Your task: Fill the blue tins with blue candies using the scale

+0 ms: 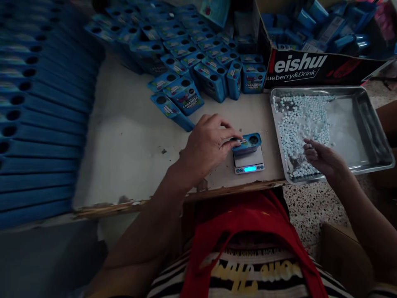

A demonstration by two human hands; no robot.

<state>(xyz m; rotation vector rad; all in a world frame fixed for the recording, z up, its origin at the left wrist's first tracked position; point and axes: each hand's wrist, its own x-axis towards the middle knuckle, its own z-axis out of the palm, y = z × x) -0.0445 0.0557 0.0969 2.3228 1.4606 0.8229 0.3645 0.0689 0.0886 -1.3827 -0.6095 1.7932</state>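
Observation:
My left hand [208, 142] pinches the left end of a small blue candy tin [248, 142]. The tin rests on a compact digital scale [249, 162] whose display glows blue; the digits are too small to read. Over the metal tray [366, 124], my right hand [322, 155] is closed, thumb against curled fingers, and I cannot make out what is inside it. Small pale mint-coloured candies [305, 116] are spread across the tray's left half, just beside that hand.
Several blue tins [182, 95] stand grouped at the back of the table [124, 157]. Long rows of similar tins [40, 157] fill the left side. Behind the tray, a black cardboard box [307, 68] holds more blue packs. The table's worn front edge runs close to my apron [238, 215].

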